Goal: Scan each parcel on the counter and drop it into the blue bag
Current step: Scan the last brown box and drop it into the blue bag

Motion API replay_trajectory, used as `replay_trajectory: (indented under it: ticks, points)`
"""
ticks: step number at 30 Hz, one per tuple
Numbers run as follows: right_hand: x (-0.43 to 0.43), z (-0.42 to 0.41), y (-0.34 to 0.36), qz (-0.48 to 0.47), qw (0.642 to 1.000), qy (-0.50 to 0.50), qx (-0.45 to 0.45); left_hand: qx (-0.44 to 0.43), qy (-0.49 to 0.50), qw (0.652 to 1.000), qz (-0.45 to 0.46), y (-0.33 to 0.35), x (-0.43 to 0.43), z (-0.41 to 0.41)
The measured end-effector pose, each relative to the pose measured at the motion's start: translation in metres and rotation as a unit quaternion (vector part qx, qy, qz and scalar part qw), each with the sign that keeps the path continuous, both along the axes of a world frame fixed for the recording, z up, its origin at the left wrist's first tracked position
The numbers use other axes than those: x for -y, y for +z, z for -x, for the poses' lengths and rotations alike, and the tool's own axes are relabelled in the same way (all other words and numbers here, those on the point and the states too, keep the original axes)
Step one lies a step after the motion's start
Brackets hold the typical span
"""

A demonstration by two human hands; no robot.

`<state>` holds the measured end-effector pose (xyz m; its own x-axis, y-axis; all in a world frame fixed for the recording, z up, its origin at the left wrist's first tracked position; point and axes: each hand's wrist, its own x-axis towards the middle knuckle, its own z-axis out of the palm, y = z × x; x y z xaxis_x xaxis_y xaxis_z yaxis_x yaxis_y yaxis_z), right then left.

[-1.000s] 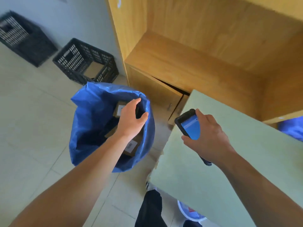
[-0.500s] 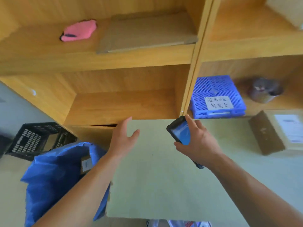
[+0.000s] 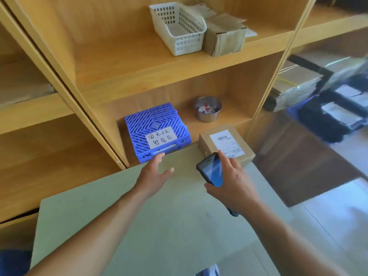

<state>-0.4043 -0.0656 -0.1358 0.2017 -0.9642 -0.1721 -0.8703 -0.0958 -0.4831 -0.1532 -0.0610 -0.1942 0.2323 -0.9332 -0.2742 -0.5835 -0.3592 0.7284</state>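
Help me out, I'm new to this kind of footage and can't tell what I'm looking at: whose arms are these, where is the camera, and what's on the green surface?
There is no machine here. The one picture comes from a camera worn on a person's head, looking forward and down, so both arms are the wearer's own. The left hand is empty and open, hovering over the green counter. The right hand holds a handheld scanner with a lit blue screen, pointed toward a cardboard parcel with a white label, which sits at the counter's far edge. Behind, wooden shelves hold a blue crate and a metal cup.
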Motion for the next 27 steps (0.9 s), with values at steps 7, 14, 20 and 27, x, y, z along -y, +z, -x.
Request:
replay_trajectory:
  ticks: [7,14,20,27]
  points:
    - [0.04,0.079,-0.005,-0.006,0.997,-0.071,-0.035,-0.031,-0.021,0.999,-0.037,-0.024,0.074,0.083]
    - [0.066,0.118,-0.026,-0.045,0.993,-0.096,-0.054,-0.154,0.078,0.975,-0.139,-0.07,0.121,0.142]
    - [0.082,0.146,-0.043,-0.059,0.99,-0.109,-0.062,-0.28,0.214,0.908,-0.226,-0.103,0.142,0.189]
    - [0.084,0.163,-0.052,-0.089,0.987,-0.121,-0.053,-0.392,0.256,0.854,-0.225,-0.138,0.154,0.21]
